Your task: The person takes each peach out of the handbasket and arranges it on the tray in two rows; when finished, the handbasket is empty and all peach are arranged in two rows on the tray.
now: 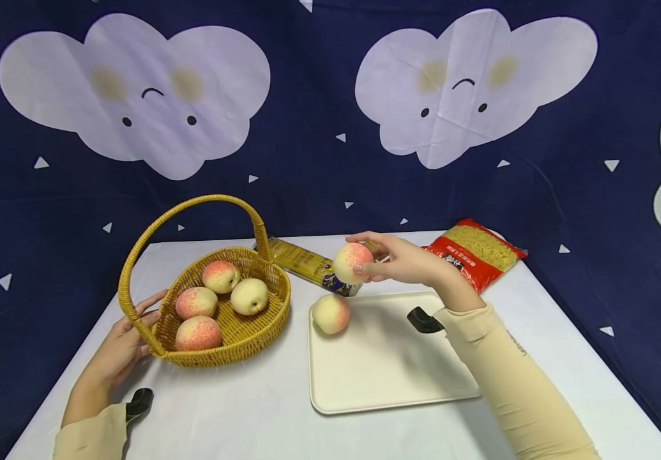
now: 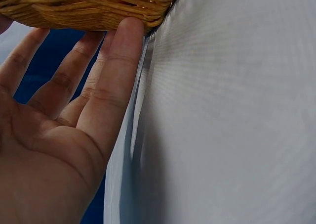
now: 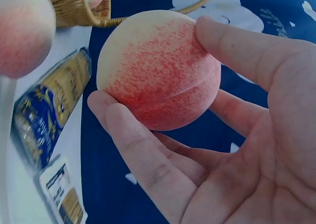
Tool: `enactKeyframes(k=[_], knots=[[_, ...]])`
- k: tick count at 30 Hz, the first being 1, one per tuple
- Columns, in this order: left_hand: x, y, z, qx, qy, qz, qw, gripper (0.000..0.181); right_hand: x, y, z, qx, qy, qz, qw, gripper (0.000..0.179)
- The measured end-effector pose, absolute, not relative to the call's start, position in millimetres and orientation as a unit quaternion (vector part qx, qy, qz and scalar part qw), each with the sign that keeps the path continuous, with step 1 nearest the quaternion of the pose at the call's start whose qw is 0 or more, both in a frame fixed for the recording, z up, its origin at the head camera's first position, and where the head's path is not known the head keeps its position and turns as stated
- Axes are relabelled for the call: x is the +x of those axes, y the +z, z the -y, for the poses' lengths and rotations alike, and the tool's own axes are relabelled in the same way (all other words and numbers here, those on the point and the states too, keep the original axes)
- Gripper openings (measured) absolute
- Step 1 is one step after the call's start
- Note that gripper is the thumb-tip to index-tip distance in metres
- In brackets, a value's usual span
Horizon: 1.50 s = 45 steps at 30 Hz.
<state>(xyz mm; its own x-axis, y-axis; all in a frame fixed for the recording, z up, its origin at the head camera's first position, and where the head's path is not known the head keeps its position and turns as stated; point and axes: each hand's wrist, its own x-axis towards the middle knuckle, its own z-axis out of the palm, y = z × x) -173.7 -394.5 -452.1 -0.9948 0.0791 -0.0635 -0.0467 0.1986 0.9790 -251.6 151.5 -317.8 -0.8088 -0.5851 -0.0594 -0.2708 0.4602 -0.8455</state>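
My right hand (image 1: 402,259) pinches a red-and-cream peach (image 1: 352,263) between thumb and fingers, raised above the tray's far left corner. In the right wrist view the fingertips press its sides. A second peach (image 1: 331,314) lies in that corner of the cream tray (image 1: 387,406). Several peaches, one of them paler (image 1: 250,297), lie in the yellow woven basket (image 1: 238,351) with a tall handle. At the basket's left side is my left hand (image 1: 117,351), its nearly straight fingers (image 2: 111,80) touching the wicker in the left wrist view.
Behind the tray lies a long yellow-and-blue pasta packet (image 1: 301,262). A red bag of pasta (image 1: 476,252) is at the back right. A small white-labelled package (image 3: 61,192) shows in the right wrist view. A dark blue cloth (image 1: 313,128) with clouds hangs behind the white table (image 1: 221,409).
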Motion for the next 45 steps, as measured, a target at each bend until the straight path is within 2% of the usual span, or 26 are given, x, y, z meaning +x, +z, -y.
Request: enactKeyframes(k=[9,30,45], knots=[[-175.8,-452.8,395.5,0.012,0.637,-0.770,0.048,0.057,-243.0,-341.0,-185.7,-0.241,-0.452,-0.845,0.153,0.063],[-177.4,-450.9,393.9,0.015,0.642,-0.765,0.048,0.056,-237.8,-412.8,-219.2,-0.196,-0.482,-0.834,0.186,0.066],[-175.3,-450.0,393.8,0.016,0.643,-0.765,0.044,0.055,-238.5,-421.7,-216.4,-0.182,-0.501,-0.819,0.211,0.067]])
